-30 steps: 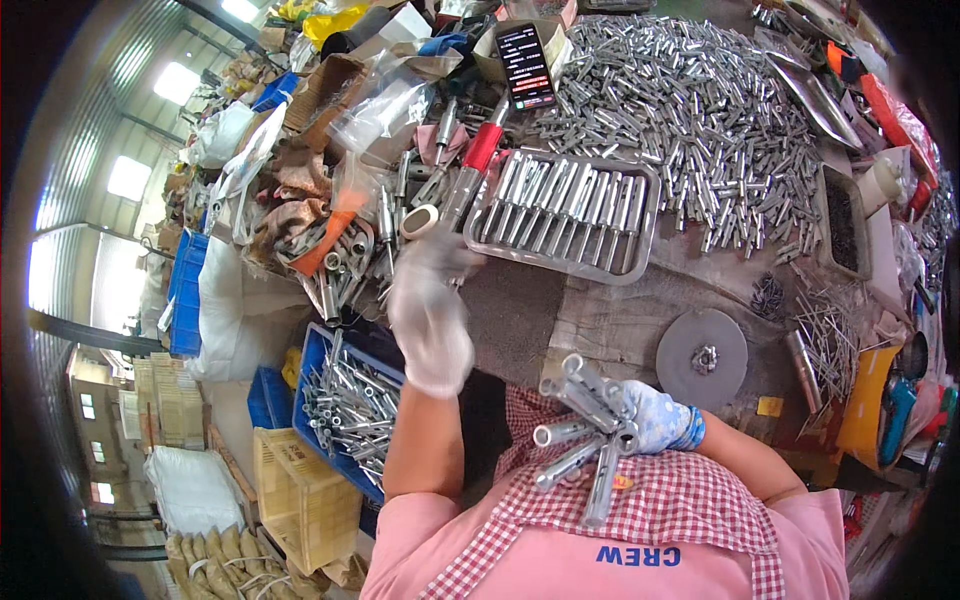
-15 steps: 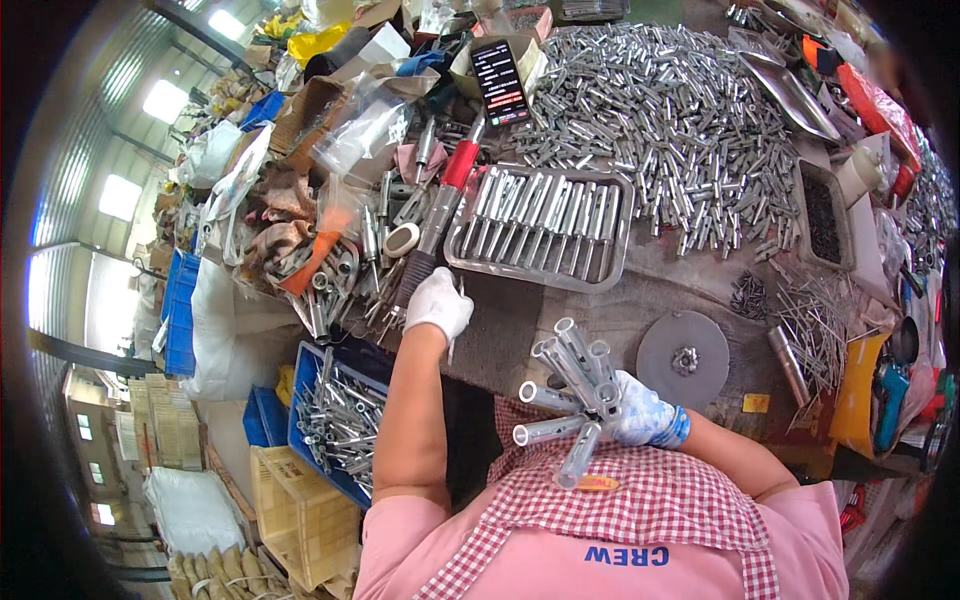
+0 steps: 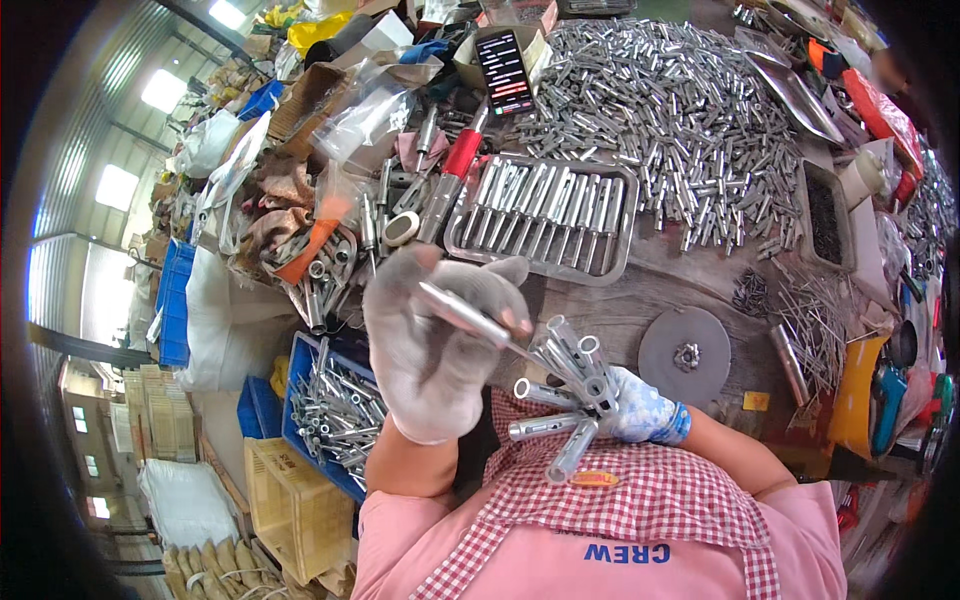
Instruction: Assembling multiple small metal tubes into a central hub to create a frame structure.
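Head cam, near to far: red-white checked apron (image 3: pixel 640 500) over pink shirt at bottom edge. R hand (image 3: pixel 640 405), white glove w/ blue cuff, closed round a bundle of metal tubes (image 3: pixel 570 395), tubes fan out left and down, open ends showing. L hand (image 3: pixel 440 335), white glove, raised just left of the bundle, fingers pinched on a thin metal pin (image 3: pixel 470 318); pin runs diagonally, its lower end touching or v. close to the bundle top, can't tell which. Below-left of L arm: blue bin (image 3: pixel 335 410) full of similar metal parts, yellow crate (image 3: pixel 295 505) beside it, off the bench edge. On wooden bench (image 3: pixel 610 310) just past the hands: grey round disc (image 3: pixel 685 352) w/ small nut at centre, to the right. Further out: metal tray (image 3: pixel 545 215) w/ tubes laid in a row. Left of tray: red-handled tool (image 3: pixel 455 175), roll of tape (image 3: pixel 402 228), mixed clutter. Behind tray: big loose pile of short metal tubes (image 3: pixel 670 110) covering the bench. Far back: phone (image 3: pixel 503 70) w/ lit screen, propped on a box.
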`<control>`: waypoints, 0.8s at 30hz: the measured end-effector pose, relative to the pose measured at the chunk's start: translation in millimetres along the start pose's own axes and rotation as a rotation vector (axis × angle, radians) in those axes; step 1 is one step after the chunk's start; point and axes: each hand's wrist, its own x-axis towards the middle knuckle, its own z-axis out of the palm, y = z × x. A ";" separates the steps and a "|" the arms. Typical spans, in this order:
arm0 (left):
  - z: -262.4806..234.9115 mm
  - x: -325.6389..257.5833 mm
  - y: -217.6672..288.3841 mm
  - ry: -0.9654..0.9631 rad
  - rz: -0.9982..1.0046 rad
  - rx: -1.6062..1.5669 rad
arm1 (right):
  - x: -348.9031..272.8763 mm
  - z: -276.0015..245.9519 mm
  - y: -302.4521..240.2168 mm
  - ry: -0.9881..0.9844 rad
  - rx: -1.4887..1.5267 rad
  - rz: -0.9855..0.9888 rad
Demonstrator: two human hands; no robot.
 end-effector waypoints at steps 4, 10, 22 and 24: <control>8.8 -6.3 -8.8 -0.065 0.045 -0.042 | 0.0 1.3 4.1 0.002 0.105 -0.044; 8.4 -19.7 -14.1 -0.524 -0.319 0.187 | 2.3 1.4 6.5 0.045 -0.019 -0.059; 11.6 0.0 -15.4 -0.653 0.078 0.472 | 2.9 -3.0 12.9 -0.041 -0.133 -0.111; 2.8 -11.5 -17.7 -0.319 0.023 0.531 | 0.4 0.5 8.1 -0.039 0.014 -0.088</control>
